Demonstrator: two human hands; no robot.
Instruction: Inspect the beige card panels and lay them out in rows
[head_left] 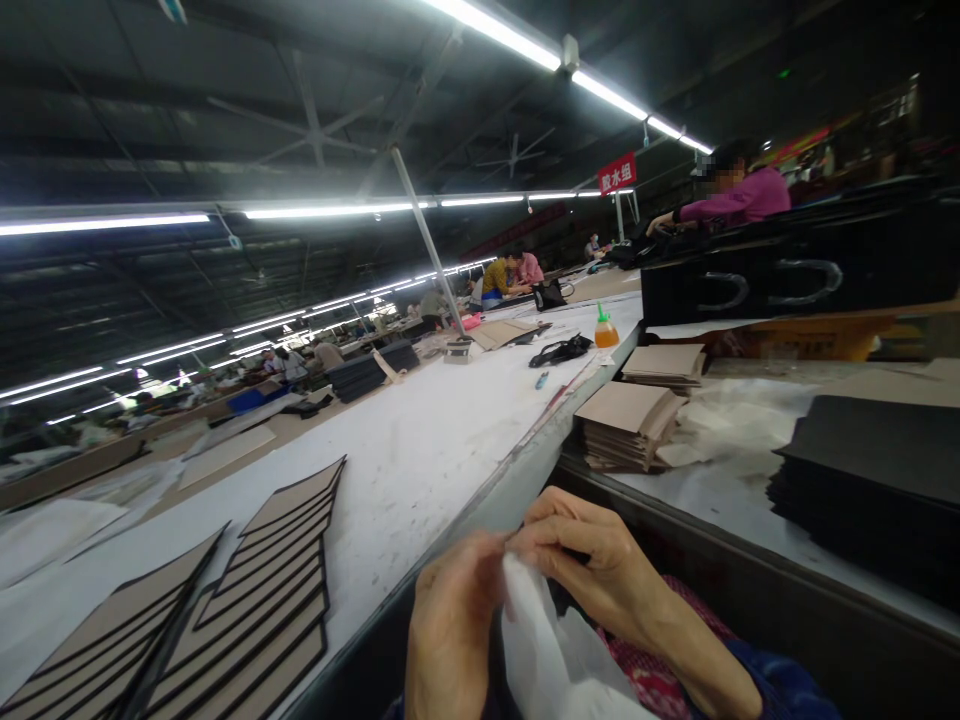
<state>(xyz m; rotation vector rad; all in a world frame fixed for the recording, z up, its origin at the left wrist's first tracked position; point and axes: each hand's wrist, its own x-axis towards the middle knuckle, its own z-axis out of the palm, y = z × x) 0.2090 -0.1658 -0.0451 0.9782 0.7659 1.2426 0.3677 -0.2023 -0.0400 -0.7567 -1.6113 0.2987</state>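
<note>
White plastic sheet (547, 640) between both hands (585, 560)

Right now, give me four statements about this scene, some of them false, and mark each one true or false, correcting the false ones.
The left hand and right hand both pinch a white plastic sheet: true.
The squeeze bottle of orange liquid lies on its side: false, it stands upright on the white-covered table.
A red sign with white characters shows in the distance: true.
The co-worker in a magenta top is at the far left: false, at the upper right, reaching over black bags.
</note>
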